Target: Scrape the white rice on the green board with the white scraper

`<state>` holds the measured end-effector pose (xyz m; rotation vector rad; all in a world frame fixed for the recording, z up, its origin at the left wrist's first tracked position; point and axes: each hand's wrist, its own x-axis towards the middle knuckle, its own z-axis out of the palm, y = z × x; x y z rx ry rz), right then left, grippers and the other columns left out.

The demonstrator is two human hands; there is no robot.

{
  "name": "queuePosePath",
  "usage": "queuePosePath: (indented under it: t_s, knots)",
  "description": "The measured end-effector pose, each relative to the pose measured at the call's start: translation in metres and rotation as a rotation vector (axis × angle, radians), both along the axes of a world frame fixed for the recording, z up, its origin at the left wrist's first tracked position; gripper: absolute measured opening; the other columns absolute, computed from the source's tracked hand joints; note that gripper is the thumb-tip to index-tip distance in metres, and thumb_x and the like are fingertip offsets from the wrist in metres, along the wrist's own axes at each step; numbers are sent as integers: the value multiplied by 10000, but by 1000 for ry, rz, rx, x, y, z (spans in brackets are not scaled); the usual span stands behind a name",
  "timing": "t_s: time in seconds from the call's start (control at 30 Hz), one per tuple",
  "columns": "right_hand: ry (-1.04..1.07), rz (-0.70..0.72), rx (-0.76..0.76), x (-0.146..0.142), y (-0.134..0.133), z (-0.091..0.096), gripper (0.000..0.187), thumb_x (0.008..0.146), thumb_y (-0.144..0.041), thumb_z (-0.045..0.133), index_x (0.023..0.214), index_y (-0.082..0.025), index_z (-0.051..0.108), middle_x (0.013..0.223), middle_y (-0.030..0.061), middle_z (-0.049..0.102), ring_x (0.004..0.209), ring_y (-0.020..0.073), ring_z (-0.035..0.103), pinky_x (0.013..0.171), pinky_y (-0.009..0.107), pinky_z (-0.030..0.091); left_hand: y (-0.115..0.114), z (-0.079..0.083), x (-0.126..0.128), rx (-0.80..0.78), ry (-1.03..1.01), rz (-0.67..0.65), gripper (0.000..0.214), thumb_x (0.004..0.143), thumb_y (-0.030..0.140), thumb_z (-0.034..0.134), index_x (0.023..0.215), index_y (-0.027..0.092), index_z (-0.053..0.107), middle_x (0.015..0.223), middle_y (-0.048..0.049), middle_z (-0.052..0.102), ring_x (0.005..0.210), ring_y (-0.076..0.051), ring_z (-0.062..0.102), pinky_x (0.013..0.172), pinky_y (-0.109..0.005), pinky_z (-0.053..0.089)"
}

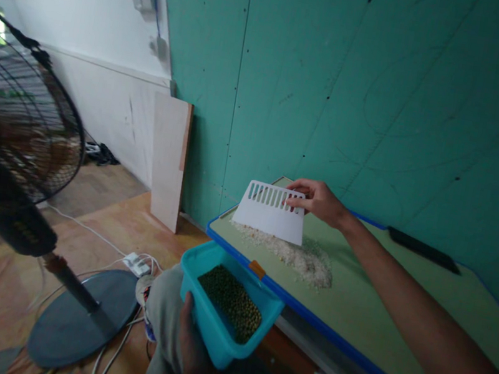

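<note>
Head view: looking down past a green worktop (400,312) edged in blue. Closed on the slotted top corner of a white scraper (271,212): right hand (318,201), fingers (297,202) curled over the slots, thumb hidden behind the blade. Set with its lower edge at the far side of a pale grain pile (308,263), near the worktop's front left corner. Probably thin, stiff plastic, very light; best taken along the slotted top, as here, keeping the straight edge free.

Wrapped round the near wall of a teal tub (217,333): left hand (193,361), thumb up the side, other fingers out of sight underneath. Held just below the worktop's front edge, over the lap, partly filled with small green beans (231,301). Likely smooth-walled and weighted low by that load; apt to tip if gripped by one wall alone.

Hard to tell: whether the grain is rice, whether the scraper touches the worktop, what the orange tab (258,268) is. Cut off at left: a standing fan (15,137). Beside its base, a power strip (137,264) with tangled cables.
</note>
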<state>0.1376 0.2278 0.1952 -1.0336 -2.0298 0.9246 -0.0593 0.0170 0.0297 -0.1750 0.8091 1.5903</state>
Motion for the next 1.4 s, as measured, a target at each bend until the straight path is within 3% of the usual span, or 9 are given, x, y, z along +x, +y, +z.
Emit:
queuePosePath:
  t_s: [0.13,0.37,0.5,0.77,1.0,1.4]
  knots:
    - [17,23,-17,-1,-2,2,333,710,-294,788,1004,-169,691,859,78,744,680,184,679,496,254,516,2,-3,0,8,-65,41,594,930,527,494,1453,244,486,1119,-92,759,964,-303,728,882,-412,560]
    - [72,2,-52,-1,-3,2,343,681,-288,810,962,-173,648,913,95,750,678,190,688,506,271,538,0,-4,-1,-5,19,54,572,926,516,518,1452,293,478,1204,-49,732,1066,-290,693,872,-391,568]
    - [22,39,-71,-1,-4,0,323,696,-296,794,954,-181,637,896,89,751,703,208,700,510,279,545,0,2,1,-5,-30,1,642,929,572,463,1487,256,432,1163,-84,745,1002,-308,715,873,-429,567]
    - [24,67,-90,-3,-5,0,332,675,-290,792,938,-184,618,897,84,750,693,217,703,509,290,538,2,-1,1,2,-7,56,609,911,550,521,1461,291,476,1095,-54,768,958,-285,730,896,-392,550]
    - [23,103,-105,-4,-7,0,326,691,-287,786,939,-185,600,886,73,751,685,200,701,511,268,540,2,2,2,-6,-8,6,660,914,577,462,1444,186,501,1129,-137,750,954,-297,729,883,-397,556]
    - [22,164,-132,-4,-9,1,316,711,-268,779,912,-189,549,883,66,749,688,189,703,528,258,534,0,4,0,-8,-30,29,610,918,555,493,1451,258,491,1080,-69,771,945,-287,730,885,-393,551]
